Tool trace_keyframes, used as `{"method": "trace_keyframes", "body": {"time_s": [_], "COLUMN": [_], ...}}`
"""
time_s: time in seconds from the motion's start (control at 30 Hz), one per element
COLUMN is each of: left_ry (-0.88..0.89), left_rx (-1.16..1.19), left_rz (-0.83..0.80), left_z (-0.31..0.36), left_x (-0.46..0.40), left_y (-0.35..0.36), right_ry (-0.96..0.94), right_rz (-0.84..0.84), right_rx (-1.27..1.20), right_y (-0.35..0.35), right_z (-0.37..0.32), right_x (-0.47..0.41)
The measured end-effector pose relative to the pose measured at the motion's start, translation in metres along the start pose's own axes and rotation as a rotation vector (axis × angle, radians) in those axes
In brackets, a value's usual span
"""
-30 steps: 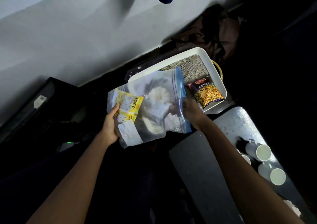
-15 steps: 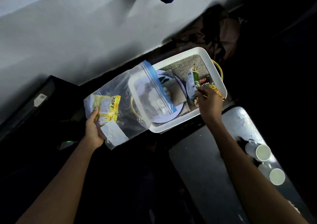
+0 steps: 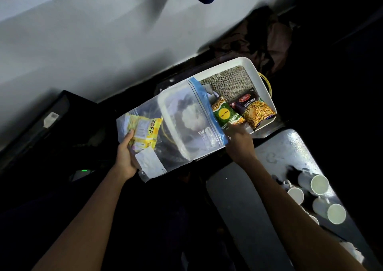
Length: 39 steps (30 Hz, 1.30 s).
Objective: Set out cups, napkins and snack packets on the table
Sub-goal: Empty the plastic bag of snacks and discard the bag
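My left hand (image 3: 125, 155) grips a clear zip bag (image 3: 178, 129) with a blue seal strip, a yellow packet (image 3: 145, 132) inside it. The bag hangs partly over a white tray (image 3: 251, 66). My right hand (image 3: 238, 140) holds the lower end of a green snack packet (image 3: 224, 113) at the bag's open mouth. A dark "Mixture" snack packet (image 3: 253, 110) lies in the tray's right end on a woven mat (image 3: 230, 84). Several white cups (image 3: 320, 184) lie and stand on the grey table (image 3: 244, 200) at the right.
A grey wall fills the upper left. A dark box (image 3: 51, 119) sits at the left, crumpled brown cloth (image 3: 265, 34) lies behind the tray, and a yellow cord (image 3: 266, 79) curls by the tray's right rim. The floor below is dark.
My right hand has lifted the green packet from the tray's right end and drawn it left to the bag's mouth. My left hand has raised the bag's open end over the tray.
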<state>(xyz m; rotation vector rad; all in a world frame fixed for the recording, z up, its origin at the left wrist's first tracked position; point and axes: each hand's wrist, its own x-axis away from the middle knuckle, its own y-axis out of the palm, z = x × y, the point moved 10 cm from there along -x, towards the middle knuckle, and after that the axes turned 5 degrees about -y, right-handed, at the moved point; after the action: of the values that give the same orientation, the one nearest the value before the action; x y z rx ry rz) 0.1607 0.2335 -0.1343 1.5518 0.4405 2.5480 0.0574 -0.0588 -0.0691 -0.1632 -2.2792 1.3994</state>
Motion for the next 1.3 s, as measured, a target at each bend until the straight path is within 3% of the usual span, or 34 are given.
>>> {"method": "trace_keyframes", "body": {"time_s": [0.1, 0.23, 0.33, 0.53, 0.67, 0.8, 0.9, 1.07, 1.2, 1.3], "left_ry": [-0.02, -0.051, -0.069, -0.127, -0.18, -0.251, -0.263, -0.202, -0.099, -0.097], "left_rx": [-0.012, -0.011, -0.019, -0.065, -0.103, -0.122, -0.106, -0.112, -0.079, -0.029], "left_rz": [-0.005, -0.012, -0.049, -0.135, -0.166, -0.171, -0.196, -0.1, 0.085, 0.139], "left_z": [-0.002, -0.004, -0.007, -0.014, -0.021, -0.032, -0.031, -0.027, -0.011, -0.005], "left_x": [0.0, 0.0, 0.001, 0.007, 0.01, 0.013, 0.014, 0.009, 0.003, 0.001], "left_y": [0.001, 0.002, 0.008, 0.026, 0.037, 0.045, 0.045, 0.033, 0.0, -0.022], "right_ry": [0.131, 0.242, 0.277, 0.374, 0.389, 0.332, 0.455, 0.587, 0.366, 0.365], "right_rz": [0.32, 0.37, 0.185, -0.358, -0.527, -0.499, -0.522, -0.33, -0.045, 0.054], "right_rx": [-0.285, -0.633, -0.895, -1.352, -1.289, -1.388, -1.379, -1.571, -1.034, -1.021], "right_y": [-0.05, -0.073, -0.057, -0.006, 0.013, 0.019, 0.027, 0.034, 0.001, -0.012], "right_z": [0.005, 0.003, -0.01, -0.056, -0.072, -0.082, -0.082, -0.067, -0.037, -0.022], "right_x": [-0.001, -0.009, -0.019, -0.005, 0.01, 0.011, 0.009, 0.005, -0.007, -0.006]}}
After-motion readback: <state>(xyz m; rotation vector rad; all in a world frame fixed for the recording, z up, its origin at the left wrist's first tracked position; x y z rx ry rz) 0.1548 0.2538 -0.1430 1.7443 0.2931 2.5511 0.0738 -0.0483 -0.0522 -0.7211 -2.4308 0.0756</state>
